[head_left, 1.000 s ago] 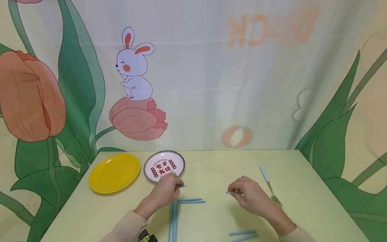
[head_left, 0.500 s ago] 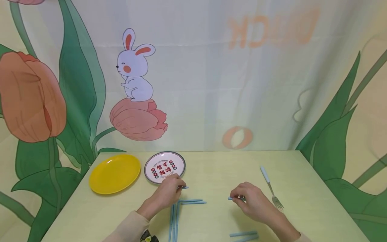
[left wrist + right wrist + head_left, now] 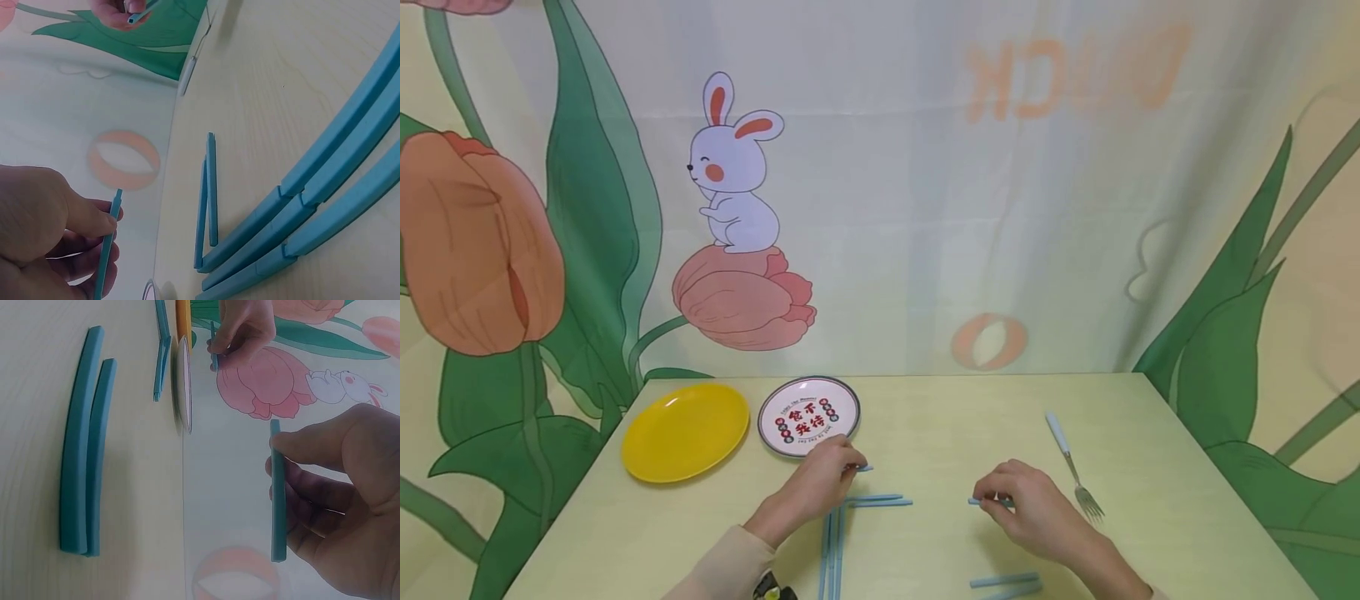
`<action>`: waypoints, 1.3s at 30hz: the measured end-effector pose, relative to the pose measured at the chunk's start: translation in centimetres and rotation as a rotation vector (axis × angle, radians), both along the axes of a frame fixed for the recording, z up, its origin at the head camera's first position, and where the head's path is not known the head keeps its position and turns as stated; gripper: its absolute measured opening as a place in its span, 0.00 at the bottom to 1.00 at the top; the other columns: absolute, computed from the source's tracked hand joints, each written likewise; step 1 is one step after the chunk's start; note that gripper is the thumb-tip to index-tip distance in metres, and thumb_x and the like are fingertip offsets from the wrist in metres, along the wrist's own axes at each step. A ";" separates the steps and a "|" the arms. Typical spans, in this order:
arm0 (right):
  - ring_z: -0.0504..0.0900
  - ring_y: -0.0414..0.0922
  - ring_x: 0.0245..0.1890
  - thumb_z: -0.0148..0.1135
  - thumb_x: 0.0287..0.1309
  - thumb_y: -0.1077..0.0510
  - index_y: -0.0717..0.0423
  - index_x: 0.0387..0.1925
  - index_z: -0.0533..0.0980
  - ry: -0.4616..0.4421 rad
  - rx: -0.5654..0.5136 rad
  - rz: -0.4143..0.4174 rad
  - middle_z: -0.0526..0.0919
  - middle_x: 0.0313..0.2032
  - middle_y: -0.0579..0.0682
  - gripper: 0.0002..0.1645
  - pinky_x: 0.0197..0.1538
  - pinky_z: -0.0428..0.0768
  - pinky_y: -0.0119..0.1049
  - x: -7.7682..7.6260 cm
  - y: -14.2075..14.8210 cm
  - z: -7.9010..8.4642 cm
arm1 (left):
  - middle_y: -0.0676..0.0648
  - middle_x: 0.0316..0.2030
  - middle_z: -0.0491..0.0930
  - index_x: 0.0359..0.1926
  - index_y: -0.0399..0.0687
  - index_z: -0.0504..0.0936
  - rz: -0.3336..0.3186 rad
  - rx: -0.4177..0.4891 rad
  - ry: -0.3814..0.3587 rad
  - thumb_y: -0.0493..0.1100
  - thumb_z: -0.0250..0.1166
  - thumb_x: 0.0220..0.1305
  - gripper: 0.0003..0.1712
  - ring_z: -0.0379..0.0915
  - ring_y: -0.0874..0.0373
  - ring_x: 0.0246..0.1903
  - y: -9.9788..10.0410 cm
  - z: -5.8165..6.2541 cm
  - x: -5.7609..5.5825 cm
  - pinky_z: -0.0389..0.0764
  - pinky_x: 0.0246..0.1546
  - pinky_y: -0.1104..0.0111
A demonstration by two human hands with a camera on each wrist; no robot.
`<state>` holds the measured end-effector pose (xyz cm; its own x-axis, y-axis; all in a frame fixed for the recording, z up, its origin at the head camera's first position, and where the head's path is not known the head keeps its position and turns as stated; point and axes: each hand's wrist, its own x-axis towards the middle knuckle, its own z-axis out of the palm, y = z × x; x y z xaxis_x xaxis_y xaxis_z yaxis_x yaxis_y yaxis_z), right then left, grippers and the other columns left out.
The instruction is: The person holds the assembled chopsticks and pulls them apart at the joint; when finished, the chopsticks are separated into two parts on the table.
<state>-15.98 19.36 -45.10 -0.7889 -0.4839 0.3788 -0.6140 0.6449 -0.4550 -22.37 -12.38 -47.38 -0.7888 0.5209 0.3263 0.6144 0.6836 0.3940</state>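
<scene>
My left hand [image 3: 816, 483] pinches a slim blue chopstick section [image 3: 107, 247] between thumb and fingers; its upper end narrows to a small stub. In the right wrist view my right hand [image 3: 356, 487] holds a thicker chopstick section [image 3: 279, 494] by thumb and fingertips. Both pieces are above the table, well apart from each other. Below the left hand lie several long jointed blue chopsticks [image 3: 300, 200], side by side. Two short slim sections [image 3: 880, 502] lie crosswise at their far end. Two thick sections [image 3: 78, 456] lie together on the table near the right hand.
At the back left are a yellow plate [image 3: 685, 433] and a white plate [image 3: 808, 417] with a dark rim and red characters. A fork [image 3: 1075, 471] with a pale handle lies to the right. A printed curtain [image 3: 910, 208] hangs behind the table edge.
Both hands have come slightly nearer the front of the table, each still holding its chopstick section. The right hand moved more than the left. The things on the table stay put.
</scene>
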 end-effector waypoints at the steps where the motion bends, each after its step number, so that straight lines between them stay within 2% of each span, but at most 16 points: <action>1: 0.75 0.32 0.33 0.68 0.54 0.65 0.47 0.32 0.83 -0.003 -0.001 0.000 0.82 0.32 0.37 0.09 0.33 0.79 0.30 0.0 0.0 0.0 | 0.49 0.32 0.79 0.37 0.38 0.87 -0.003 -0.003 0.001 0.28 0.66 0.56 0.09 0.74 0.59 0.32 0.0 -0.1 -0.1 0.78 0.35 0.71; 8: 0.76 0.31 0.33 0.68 0.54 0.65 0.46 0.32 0.83 -0.019 -0.002 0.013 0.83 0.32 0.38 0.09 0.33 0.80 0.31 0.3 0.1 -0.2 | 0.49 0.31 0.79 0.37 0.38 0.87 -0.016 -0.002 -0.013 0.29 0.65 0.57 0.08 0.75 0.58 0.33 0.5 -0.3 -0.3 0.78 0.36 0.70; 12: 0.75 0.31 0.33 0.67 0.57 0.62 0.47 0.32 0.83 -0.038 0.003 0.014 0.83 0.32 0.40 0.06 0.34 0.79 0.31 0.6 0.1 -0.4 | 0.47 0.31 0.79 0.37 0.37 0.87 -0.026 0.000 -0.019 0.29 0.65 0.58 0.08 0.75 0.58 0.33 0.7 -0.4 -0.4 0.78 0.36 0.70; 20: 0.75 0.31 0.32 0.68 0.52 0.65 0.46 0.31 0.83 -0.001 0.004 0.021 0.82 0.32 0.36 0.10 0.33 0.79 0.30 0.7 0.2 -0.9 | 0.46 0.31 0.80 0.38 0.37 0.87 -0.029 -0.002 -0.038 0.29 0.63 0.60 0.08 0.76 0.58 0.33 1.0 -0.7 -0.7 0.78 0.35 0.72; 32: 0.74 0.30 0.33 0.68 0.54 0.63 0.47 0.33 0.83 -0.078 0.021 0.025 0.81 0.33 0.35 0.07 0.34 0.79 0.30 1.3 0.5 -1.0 | 0.48 0.30 0.80 0.37 0.38 0.88 -0.031 -0.022 -0.037 0.30 0.65 0.58 0.07 0.75 0.60 0.32 1.4 -1.1 -1.1 0.77 0.33 0.74; 39: 0.75 0.29 0.33 0.69 0.52 0.64 0.45 0.32 0.83 -0.067 0.024 0.039 0.82 0.33 0.35 0.09 0.34 0.80 0.30 1.6 0.5 -1.4 | 0.48 0.30 0.81 0.36 0.39 0.88 -0.046 -0.041 -0.035 0.31 0.65 0.58 0.07 0.74 0.60 0.32 1.6 -1.5 -1.2 0.76 0.33 0.73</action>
